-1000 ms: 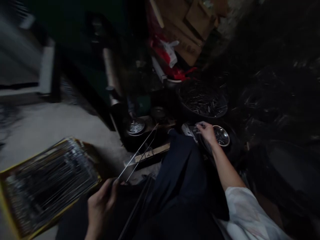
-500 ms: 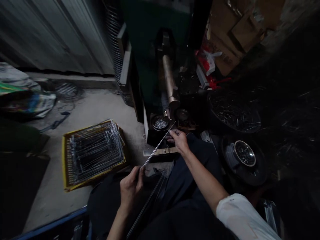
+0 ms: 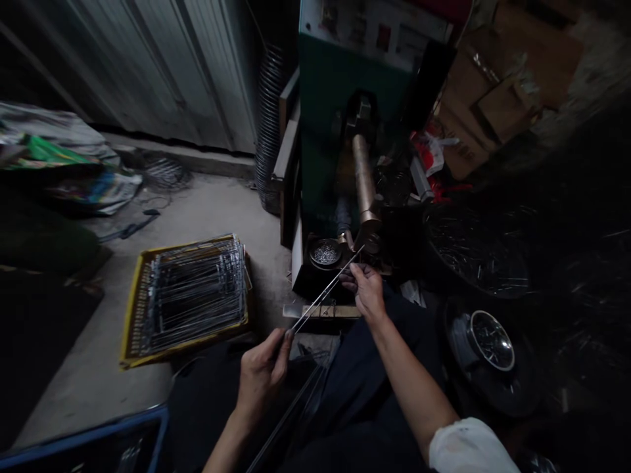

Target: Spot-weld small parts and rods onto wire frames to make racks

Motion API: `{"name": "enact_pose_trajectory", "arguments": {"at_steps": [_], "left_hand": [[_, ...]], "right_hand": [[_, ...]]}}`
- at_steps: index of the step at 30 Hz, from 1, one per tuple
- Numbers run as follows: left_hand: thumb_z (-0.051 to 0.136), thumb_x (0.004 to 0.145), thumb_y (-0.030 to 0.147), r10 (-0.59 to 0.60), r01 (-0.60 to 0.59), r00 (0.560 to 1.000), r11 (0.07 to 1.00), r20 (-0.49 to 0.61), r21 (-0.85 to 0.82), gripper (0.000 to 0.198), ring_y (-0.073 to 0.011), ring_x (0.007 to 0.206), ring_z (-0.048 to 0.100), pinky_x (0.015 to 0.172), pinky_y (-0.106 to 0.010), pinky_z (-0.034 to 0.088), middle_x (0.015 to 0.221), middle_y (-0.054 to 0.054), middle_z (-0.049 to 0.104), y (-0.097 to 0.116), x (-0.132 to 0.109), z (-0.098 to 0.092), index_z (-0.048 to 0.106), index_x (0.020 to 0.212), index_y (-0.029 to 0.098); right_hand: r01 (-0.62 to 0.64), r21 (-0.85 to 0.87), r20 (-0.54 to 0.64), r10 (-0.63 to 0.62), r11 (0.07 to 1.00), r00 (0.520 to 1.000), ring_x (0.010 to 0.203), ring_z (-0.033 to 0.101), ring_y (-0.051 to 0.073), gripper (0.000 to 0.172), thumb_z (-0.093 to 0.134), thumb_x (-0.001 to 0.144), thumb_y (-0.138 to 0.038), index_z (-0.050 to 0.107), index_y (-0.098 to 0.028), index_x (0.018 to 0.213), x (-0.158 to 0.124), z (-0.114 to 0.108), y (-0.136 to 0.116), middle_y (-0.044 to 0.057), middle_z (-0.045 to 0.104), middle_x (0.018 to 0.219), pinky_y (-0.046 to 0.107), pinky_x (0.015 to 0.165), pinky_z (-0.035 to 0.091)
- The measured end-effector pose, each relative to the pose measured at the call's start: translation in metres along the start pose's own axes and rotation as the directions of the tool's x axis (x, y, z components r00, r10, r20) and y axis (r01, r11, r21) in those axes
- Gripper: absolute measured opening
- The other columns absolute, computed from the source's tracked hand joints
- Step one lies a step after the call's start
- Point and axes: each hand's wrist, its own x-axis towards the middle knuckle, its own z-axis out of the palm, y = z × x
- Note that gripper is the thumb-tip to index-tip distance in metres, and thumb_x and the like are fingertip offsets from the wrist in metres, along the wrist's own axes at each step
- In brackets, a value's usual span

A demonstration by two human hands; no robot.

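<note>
My left hand (image 3: 262, 376) grips thin metal rods (image 3: 326, 290), whose tips reach toward a brass cylinder (image 3: 363, 180) on a green machine (image 3: 325, 85). My right hand (image 3: 367, 292) sits by those tips with its fingers curled, and I cannot tell whether it holds anything small. Just beyond it lies a round steel dish of small metal parts (image 3: 325, 253). Further rod lengths run down across my dark trousers (image 3: 374, 387) below my left hand.
A yellow crate of wire racks (image 3: 185, 302) stands on the concrete floor at left. To the right are a black tub of metal pieces (image 3: 473, 263) and a steel bowl (image 3: 493, 340). Cardboard boxes (image 3: 493, 98) are stacked behind, beside a corrugated wall (image 3: 162, 72).
The view has swung from the right side toward the machine. My right hand has moved from the steel bowl to the rod tips by the machine. My left hand has kept the rods.
</note>
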Motion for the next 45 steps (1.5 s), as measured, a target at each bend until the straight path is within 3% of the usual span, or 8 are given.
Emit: {"name": "enact_pose_trajectory", "arguments": {"at_steps": [12,24,32,36,41,45], "left_hand": [[0.05,0.095,0.027,0.109,-0.108,0.993,0.994,-0.046,0.021,0.028,-0.0074,0.044,0.044,0.049,-0.019,0.035,0.053,0.005,0.049,0.009,0.014,0.002,0.056,0.069,0.018],[0.05,0.094,0.028,0.107,-0.106,0.993,0.994,-0.047,0.03,0.027,-0.0076,0.044,0.047,0.048,-0.018,0.036,0.054,0.004,0.053,0.011,0.021,0.001,0.059,0.071,0.018],[0.049,0.095,0.033,0.047,-0.048,0.998,0.998,0.029,0.028,0.03,-0.0094,0.043,0.048,0.049,-0.02,0.037,0.051,0.004,0.055,0.005,0.025,-0.004,0.059,0.071,0.019],[0.049,0.095,0.033,0.055,-0.056,0.997,0.998,0.045,0.018,0.029,-0.0093,0.043,0.047,0.049,-0.02,0.035,0.05,0.005,0.053,0.004,0.032,-0.003,0.06,0.071,0.019],[0.051,0.093,0.032,0.137,-0.136,0.99,0.989,-0.014,0.055,0.033,-0.0081,0.043,0.04,0.047,-0.021,0.03,0.049,0.006,0.042,0.007,0.048,0.004,0.051,0.062,0.019],[0.049,0.094,0.032,0.088,-0.089,0.996,0.995,0.012,0.048,0.034,-0.0088,0.043,0.039,0.046,-0.02,0.03,0.047,0.006,0.04,0.011,0.057,0.006,0.052,0.063,0.019]], "right_hand": [[0.062,-0.012,-0.022,-0.062,0.998,0.998,0.064,0.073,0.019,0.035,0.08,0.065,-0.041,0.056,-0.019,0.078,0.01,0.003,-0.011,0.001,0.07,0.065,0.022,0.05,0.057],[0.056,-0.03,-0.028,-0.057,0.998,0.998,0.065,0.074,0.02,0.033,0.08,0.065,-0.04,0.058,-0.019,0.078,0.018,0.005,-0.014,0.0,0.069,0.064,0.022,0.049,0.058],[0.052,0.015,-0.001,-0.052,0.999,0.999,0.057,0.07,0.016,0.02,0.077,0.07,-0.032,0.063,-0.018,0.073,0.016,0.009,-0.015,0.002,0.072,0.067,0.022,0.046,0.056],[0.059,0.022,0.018,-0.06,0.998,0.998,0.058,0.07,0.014,0.024,0.079,0.07,-0.035,0.063,-0.018,0.077,0.017,0.004,-0.018,0.002,0.073,0.07,0.02,0.048,0.055],[0.116,0.031,-0.014,-0.116,0.993,0.993,0.053,0.068,0.013,0.034,0.083,0.065,-0.041,0.062,-0.018,0.077,0.023,-0.003,-0.025,-0.001,0.07,0.065,0.021,0.05,0.056],[0.134,0.046,-0.014,-0.133,0.99,0.991,0.053,0.066,0.012,0.035,0.084,0.064,-0.042,0.062,-0.018,0.077,0.03,-0.004,-0.026,-0.003,0.068,0.064,0.022,0.052,0.057]]}}
